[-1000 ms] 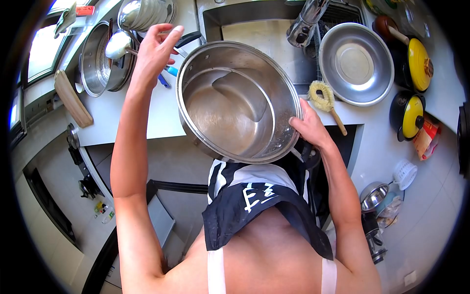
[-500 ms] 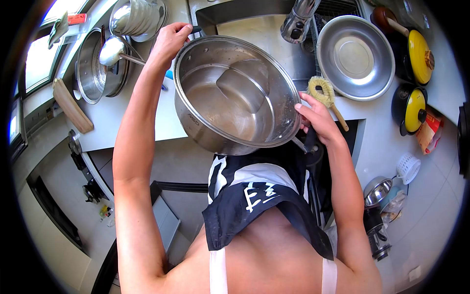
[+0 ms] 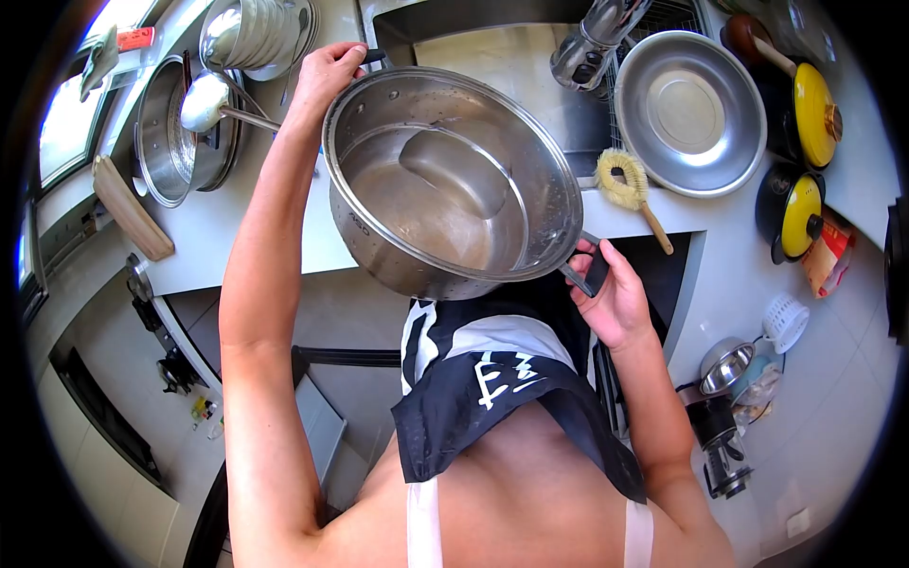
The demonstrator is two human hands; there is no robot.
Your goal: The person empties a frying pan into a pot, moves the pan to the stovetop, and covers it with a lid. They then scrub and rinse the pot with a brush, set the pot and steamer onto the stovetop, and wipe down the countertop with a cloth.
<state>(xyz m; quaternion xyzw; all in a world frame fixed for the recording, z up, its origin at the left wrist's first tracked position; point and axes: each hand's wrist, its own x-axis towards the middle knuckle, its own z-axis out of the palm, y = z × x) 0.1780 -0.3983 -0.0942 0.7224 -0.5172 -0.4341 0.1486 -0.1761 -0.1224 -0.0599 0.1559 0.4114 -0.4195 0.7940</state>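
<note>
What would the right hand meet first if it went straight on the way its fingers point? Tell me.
The right hand is at the side handle of the steel pot; straight past that, the pot's wall likely comes first, though depth is hard to judge.

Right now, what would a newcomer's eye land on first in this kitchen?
Probably the big steel pot, tilted mid-picture with its open top facing the camera, the left grip and right grip at its opposite handles. Then the bright yellow lids at far right, and the wide metal basin between them and the pot.
</note>
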